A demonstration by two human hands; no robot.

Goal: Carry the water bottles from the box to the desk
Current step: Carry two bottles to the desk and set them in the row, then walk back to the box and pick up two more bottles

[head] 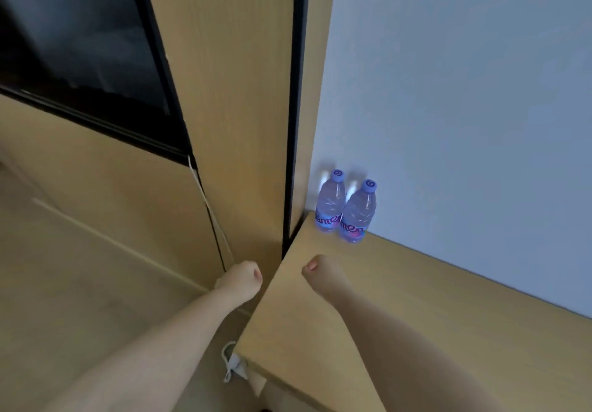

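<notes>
1. Head view: pale wood fills most of the scene, with a tall wooden panel (224, 91) edged by a dark vertical strip at the middle, a dark glass pane (80, 46) at far left, and a plain grey-white wall (464, 107) on the right.
2. Light wooden tabletop (400, 315) runs from the near right up to the wall, its left corner meeting the dark strip.
3. Two water bottles stand at the far left corner of the tabletop, against the wall: the left bottle (330, 201) and the right bottle (358, 213) are side by side, touching or nearly so.
4. Both bottles are upright, long axes vertical, purple caps on top, printed labels round the lower parts facing the camera.
5. Left hand (242, 280) hangs off the tabletop's left edge, over the floor, fingers curled in with nothing in them; the bottles are farther off and to its right, well apart from it.
6. Right hand (320, 272) is over the tabletop, nearer than the bottles and not touching them; its fingers look bunched loosely and hold nothing, though the view is blurred.
7. No box shows in this view.
8. White cord (208, 206) runs down the wooden panel, and a small white bundle (232, 363) lies below the tabletop's near left edge.
</notes>
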